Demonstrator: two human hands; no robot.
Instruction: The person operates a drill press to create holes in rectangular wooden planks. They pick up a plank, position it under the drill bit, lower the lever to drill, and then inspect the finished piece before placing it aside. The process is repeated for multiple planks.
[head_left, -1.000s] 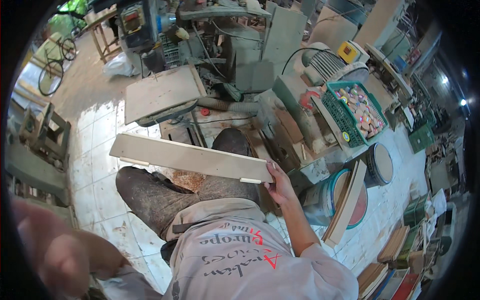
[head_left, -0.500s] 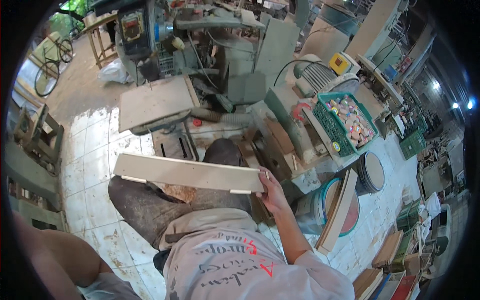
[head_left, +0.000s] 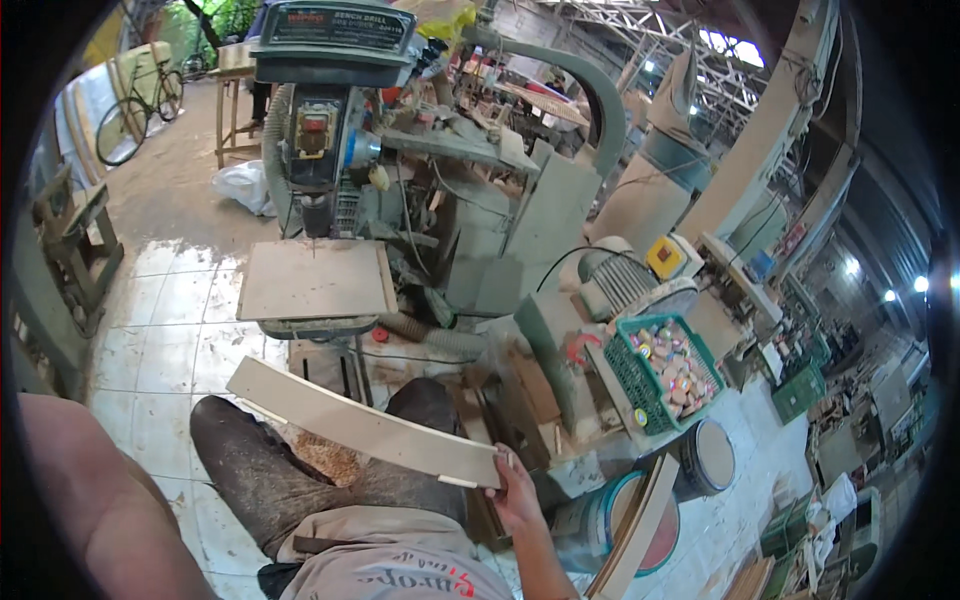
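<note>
Head view: right hand (head_left: pixel 517 495) still grips the board (head_left: pixel 365 418); drill top (head_left: pixel 335 45) newly visible ahead-left of it; left hand hidden, grip unclear.

A pale square board (head_left: pixel 315 283) lies beneath the head of a drill press (head_left: pixel 322 165). Farther back on the left are a white plastic bag (head_left: pixel 245 188) and a bicycle (head_left: pixel 146 108). At right, a green basket (head_left: pixel 631 391) full of small coloured pieces (head_left: pixel 683 382) sits near a ribbed motor (head_left: pixel 625 285) and a dark bucket (head_left: pixel 687 464).
</note>
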